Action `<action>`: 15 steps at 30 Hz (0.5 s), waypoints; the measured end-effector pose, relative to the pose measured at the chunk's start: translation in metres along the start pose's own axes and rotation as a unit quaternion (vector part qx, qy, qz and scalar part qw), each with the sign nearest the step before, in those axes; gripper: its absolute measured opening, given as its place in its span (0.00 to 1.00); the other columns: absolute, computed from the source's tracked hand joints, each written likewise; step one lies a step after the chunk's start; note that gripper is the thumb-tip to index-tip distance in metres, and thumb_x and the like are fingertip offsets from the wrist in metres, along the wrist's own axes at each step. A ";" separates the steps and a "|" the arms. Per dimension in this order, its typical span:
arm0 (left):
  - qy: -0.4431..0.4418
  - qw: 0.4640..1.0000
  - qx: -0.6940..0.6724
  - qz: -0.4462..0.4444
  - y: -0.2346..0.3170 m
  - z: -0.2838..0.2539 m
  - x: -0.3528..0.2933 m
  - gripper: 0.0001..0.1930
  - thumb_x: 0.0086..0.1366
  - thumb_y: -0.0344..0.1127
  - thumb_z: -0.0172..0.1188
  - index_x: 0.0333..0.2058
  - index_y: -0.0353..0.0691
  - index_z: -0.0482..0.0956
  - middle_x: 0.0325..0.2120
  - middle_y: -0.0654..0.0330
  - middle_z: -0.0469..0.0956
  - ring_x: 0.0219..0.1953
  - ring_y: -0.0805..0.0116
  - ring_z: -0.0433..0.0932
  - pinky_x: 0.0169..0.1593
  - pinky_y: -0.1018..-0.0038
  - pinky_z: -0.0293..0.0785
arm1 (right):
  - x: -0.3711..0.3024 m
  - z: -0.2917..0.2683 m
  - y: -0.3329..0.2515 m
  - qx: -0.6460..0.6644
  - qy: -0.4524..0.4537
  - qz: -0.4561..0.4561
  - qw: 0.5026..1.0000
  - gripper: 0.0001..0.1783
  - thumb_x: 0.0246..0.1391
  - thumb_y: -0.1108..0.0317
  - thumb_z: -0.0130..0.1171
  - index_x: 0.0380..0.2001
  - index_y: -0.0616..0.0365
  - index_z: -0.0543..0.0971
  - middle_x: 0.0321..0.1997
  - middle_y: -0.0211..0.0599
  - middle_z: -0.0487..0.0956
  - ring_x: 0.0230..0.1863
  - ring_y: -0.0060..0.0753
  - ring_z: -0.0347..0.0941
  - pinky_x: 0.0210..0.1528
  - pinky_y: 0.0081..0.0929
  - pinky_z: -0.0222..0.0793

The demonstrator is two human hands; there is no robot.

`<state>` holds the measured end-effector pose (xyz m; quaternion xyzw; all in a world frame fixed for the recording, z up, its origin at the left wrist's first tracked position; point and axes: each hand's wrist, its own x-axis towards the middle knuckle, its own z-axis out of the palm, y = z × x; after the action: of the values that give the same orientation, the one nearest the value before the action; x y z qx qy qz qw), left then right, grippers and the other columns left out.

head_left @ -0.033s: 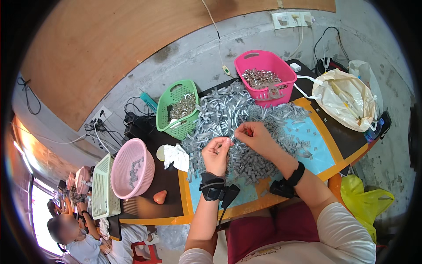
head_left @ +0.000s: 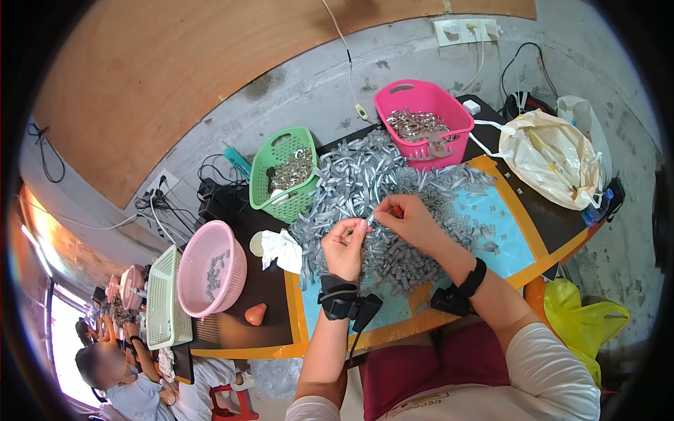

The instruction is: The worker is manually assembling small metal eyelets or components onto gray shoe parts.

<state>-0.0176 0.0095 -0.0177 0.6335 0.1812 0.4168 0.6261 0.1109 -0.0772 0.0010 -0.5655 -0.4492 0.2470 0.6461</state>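
My left hand (head_left: pixel 344 247) pinches with thumb and forefinger at one end of a small silver-grey strip (head_left: pixel 371 219). At its other end my right hand (head_left: pixel 409 223) is closed, fingertips nearly meeting the left ones. Something small and red (head_left: pixel 398 210) shows in the right hand; its kind is hidden. Both hands are over a large heap of shiny grey ribbon-like strips (head_left: pixel 349 172). Short grey folded pieces (head_left: pixel 404 266) lie thickly below and beside the right hand, on a light blue sheet (head_left: pixel 516 256) edged with orange tape.
Behind the heap stand a green basket (head_left: pixel 258 175) and a pink basket (head_left: pixel 428 91), both with metal parts. At left are a pale pink bowl (head_left: pixel 189 281), a white-green basket (head_left: pixel 161 309), white tissue (head_left: pixel 282 250) and a reddish object (head_left: pixel 255 314). Right: a plastic bag (head_left: pixel 547 158). Another person (head_left: pixel 130 386) sits far left.
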 end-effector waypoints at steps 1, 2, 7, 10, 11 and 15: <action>0.001 1.000 -0.002 -0.004 0.001 0.000 0.000 0.05 0.59 0.31 0.55 0.30 0.36 0.75 0.21 0.63 0.77 0.13 0.88 0.59 0.15 0.88 0.50 | -0.001 -0.001 -0.002 0.000 0.000 0.001 1.000 0.08 0.45 0.69 0.58 0.25 0.64 0.77 0.18 0.24 0.71 0.19 0.11 0.59 0.22 0.14 0.56; 0.001 1.000 -0.002 -0.005 0.000 0.000 0.001 0.05 0.59 0.31 0.55 0.30 0.36 0.75 0.21 0.63 0.77 0.13 0.88 0.59 0.15 0.88 0.50 | -0.002 -0.002 -0.005 0.001 -0.003 0.009 1.000 0.08 0.45 0.69 0.58 0.25 0.64 0.77 0.18 0.24 0.72 0.20 0.11 0.59 0.22 0.14 0.56; -0.015 1.000 -0.006 -0.022 0.001 0.000 0.000 0.05 0.59 0.31 0.55 0.30 0.36 0.75 0.22 0.63 0.77 0.11 0.88 0.57 0.14 0.88 0.50 | -0.002 -0.003 -0.007 0.012 -0.019 0.021 1.000 0.08 0.45 0.69 0.58 0.25 0.64 0.77 0.18 0.24 0.72 0.21 0.10 0.61 0.23 0.14 0.57; -0.020 0.999 -0.024 -0.039 0.003 -0.001 0.001 0.06 0.59 0.32 0.55 0.31 0.36 0.75 0.22 0.62 0.77 0.11 0.87 0.57 0.14 0.88 0.50 | -0.002 -0.003 -0.011 0.030 -0.028 0.028 0.999 0.08 0.45 0.69 0.58 0.25 0.64 0.77 0.19 0.24 0.73 0.20 0.10 0.61 0.23 0.13 0.57; -0.021 0.999 -0.024 -0.038 0.002 -0.001 0.001 0.06 0.59 0.32 0.55 0.31 0.36 0.75 0.22 0.62 0.77 0.11 0.87 0.57 0.14 0.88 0.50 | -0.002 -0.003 -0.010 0.036 -0.029 0.030 0.998 0.08 0.45 0.69 0.58 0.26 0.64 0.77 0.18 0.24 0.72 0.20 0.10 0.61 0.23 0.13 0.57; -0.025 0.997 -0.053 -0.048 0.004 0.000 0.000 0.05 0.58 0.30 0.55 0.31 0.36 0.75 0.23 0.61 0.78 0.11 0.88 0.59 0.14 0.88 0.50 | -0.003 -0.003 -0.011 0.081 -0.026 0.061 0.995 0.08 0.45 0.69 0.58 0.27 0.63 0.76 0.18 0.24 0.72 0.18 0.10 0.60 0.20 0.12 0.54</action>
<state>-0.0187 0.0089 -0.0140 0.6002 0.1733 0.3792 0.6826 0.1098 -0.0833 0.0109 -0.5310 -0.4093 0.3361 0.6615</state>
